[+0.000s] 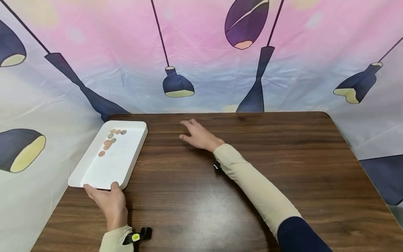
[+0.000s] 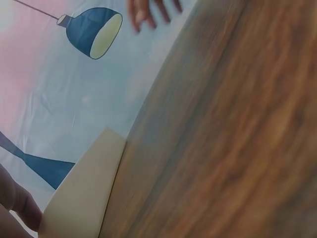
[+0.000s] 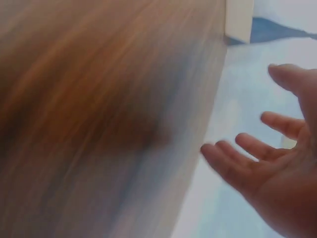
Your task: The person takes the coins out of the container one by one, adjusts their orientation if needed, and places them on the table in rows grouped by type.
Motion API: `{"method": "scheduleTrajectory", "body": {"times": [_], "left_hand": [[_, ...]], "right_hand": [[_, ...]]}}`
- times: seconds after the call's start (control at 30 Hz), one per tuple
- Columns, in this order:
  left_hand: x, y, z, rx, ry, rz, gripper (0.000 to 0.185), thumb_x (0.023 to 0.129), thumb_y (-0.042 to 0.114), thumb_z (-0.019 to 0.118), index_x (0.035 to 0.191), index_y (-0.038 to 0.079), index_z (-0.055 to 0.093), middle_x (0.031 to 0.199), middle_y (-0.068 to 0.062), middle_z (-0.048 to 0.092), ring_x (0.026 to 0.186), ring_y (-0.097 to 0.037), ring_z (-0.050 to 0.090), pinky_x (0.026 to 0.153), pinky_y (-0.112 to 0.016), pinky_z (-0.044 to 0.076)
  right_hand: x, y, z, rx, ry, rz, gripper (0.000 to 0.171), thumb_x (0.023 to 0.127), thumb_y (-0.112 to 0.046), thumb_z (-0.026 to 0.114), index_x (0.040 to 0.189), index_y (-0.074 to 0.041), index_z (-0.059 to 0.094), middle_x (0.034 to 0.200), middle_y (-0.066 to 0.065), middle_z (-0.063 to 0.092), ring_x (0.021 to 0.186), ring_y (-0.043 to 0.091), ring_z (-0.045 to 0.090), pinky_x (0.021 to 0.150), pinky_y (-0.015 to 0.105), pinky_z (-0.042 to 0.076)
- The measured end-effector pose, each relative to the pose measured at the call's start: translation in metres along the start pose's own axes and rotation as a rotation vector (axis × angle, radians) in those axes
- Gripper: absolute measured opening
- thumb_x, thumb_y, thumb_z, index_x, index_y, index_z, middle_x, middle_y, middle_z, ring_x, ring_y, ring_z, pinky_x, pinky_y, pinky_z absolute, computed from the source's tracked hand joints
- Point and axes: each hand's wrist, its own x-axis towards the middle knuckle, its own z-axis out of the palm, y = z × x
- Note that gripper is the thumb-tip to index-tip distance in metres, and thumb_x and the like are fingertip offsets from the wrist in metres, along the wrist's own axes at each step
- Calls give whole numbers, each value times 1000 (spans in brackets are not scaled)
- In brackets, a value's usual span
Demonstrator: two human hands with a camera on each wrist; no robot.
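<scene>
Head view: two hands (image 1: 111,203) (image 1: 200,135), one tray (image 1: 108,169), eight-plus coins (image 1: 101,153)

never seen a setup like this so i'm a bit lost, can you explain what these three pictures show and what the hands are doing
There is no machine here: a person works with two bare hands. The widest picture comes from a camera on the head, looking forward and down; the other two come from cameras on each wrist, so they look tilted.

On the brown wooden table is a white tray, with copper and grey coins inside. The left hand holds the tray's near edge. The right hand is over the table, fingers spread, holding nothing. Behind is a cloth printed with lamps.
</scene>
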Motion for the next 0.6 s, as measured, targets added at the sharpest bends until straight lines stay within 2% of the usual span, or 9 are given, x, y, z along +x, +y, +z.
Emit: {"method": "scheduleTrajectory", "body": {"times": [0.17, 0.33, 0.5, 0.6], "left_hand": [[-7, 0, -1, 15, -6, 5, 90, 99, -5, 39, 167, 10, -18, 175, -8, -15, 159, -10, -6, 126, -16, 1], [-19, -7, 1, 36, -15, 18, 89, 98, -4, 39, 167, 7, -17, 175, -11, -16, 158, -12, -7, 127, -19, -1], [-31, -8, 1, 33, -27, 36, 92, 96, -6, 39, 167, 7, -18, 174, -14, -16, 159, -15, -5, 127, -20, -1], [-35, -6, 0, 15, -48, 52, 94, 95, -8, 38, 166, 9, -20, 174, -14, -17, 158, -18, -2, 127, -18, 0]], "right_hand": [[34, -24, 19, 140, -69, -15, 72, 110, -33, 60, 169, -12, 23, 170, 17, 29, 157, 30, 31, 127, 44, 35], [56, -32, 34, 222, -90, 2, 76, 111, -29, 57, 170, -11, 14, 175, 13, 22, 161, 28, 20, 130, 41, 29], [67, -36, 42, 366, -110, 21, 64, 115, -22, 47, 170, -10, 17, 175, 11, 21, 161, 26, 21, 131, 38, 27], [71, -41, 46, 455, -122, 27, 57, 116, -18, 41, 169, -9, 22, 173, 11, 27, 158, 25, 30, 128, 36, 32]]}}
